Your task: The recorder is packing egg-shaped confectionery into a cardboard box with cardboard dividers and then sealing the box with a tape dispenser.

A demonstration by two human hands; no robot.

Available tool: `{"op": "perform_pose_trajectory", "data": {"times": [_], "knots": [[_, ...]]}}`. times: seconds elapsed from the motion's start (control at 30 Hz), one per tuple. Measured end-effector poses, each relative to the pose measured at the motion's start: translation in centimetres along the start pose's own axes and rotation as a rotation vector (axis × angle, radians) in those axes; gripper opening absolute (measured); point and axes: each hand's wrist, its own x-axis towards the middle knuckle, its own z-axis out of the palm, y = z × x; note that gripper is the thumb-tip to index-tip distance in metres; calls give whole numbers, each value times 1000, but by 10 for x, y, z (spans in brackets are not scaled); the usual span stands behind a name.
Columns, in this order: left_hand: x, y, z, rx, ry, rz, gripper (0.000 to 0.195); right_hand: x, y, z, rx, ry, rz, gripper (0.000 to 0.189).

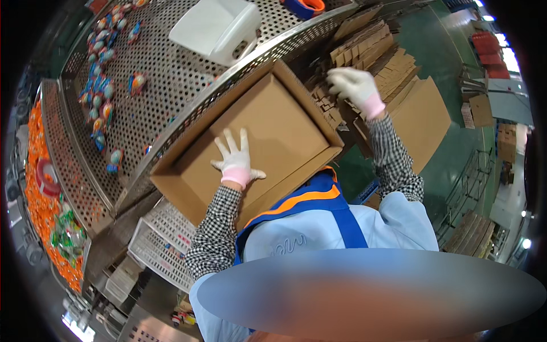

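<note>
A cardboard box without a lid lies tilted before me, against the rim of a perforated metal table. My left hand, in a white glove with a pink cuff, is inside it, fingers spread over the box's bottom. Beyond the box's right side hangs my right hand, gloved the same way. Its fingers are loosely bent and nothing shows in them. Behind and below that hand are stacked flat cardboard pieces and a large cardboard sheet.
Wrapped candies lie in a line on the perforated metal table. A white plastic scoop and tape rolls rest at its far side. Left is a trough of orange-wrapped pieces. A white plastic crate stands below the box.
</note>
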Motion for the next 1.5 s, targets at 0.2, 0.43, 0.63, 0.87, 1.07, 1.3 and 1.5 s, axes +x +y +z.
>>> {"op": "perform_pose_trajectory", "data": {"times": [0.2, 0.43, 0.63, 0.87, 1.07, 1.3, 1.5], "knots": [[22, 22, 6, 74, -41, -61, 130, 129, 242, -108, -195, 613, 192, 38], [34, 24, 10, 124, -97, -72, 132, 206, 218, -101, -302, 628, 743, 60], [29, 27, 1, 119, -84, -47, 124, 159, 254, -114, -206, 1133, 405, 44], [13, 51, -92, -1235, 556, 642, 70, 4, 17, -5, -40, 778, -201, 41], [-18, 36, -154, -1615, 756, 764, 45, -14, -92, 63, -368, -194, -962, 59], [-3, -36, -65, -1096, 135, 663, 72, 18, -81, 112, 696, -768, -332, 83], [-11, -41, -8, -1158, 266, 431, 63, -18, -34, 132, 420, -599, 141, 74]]}}
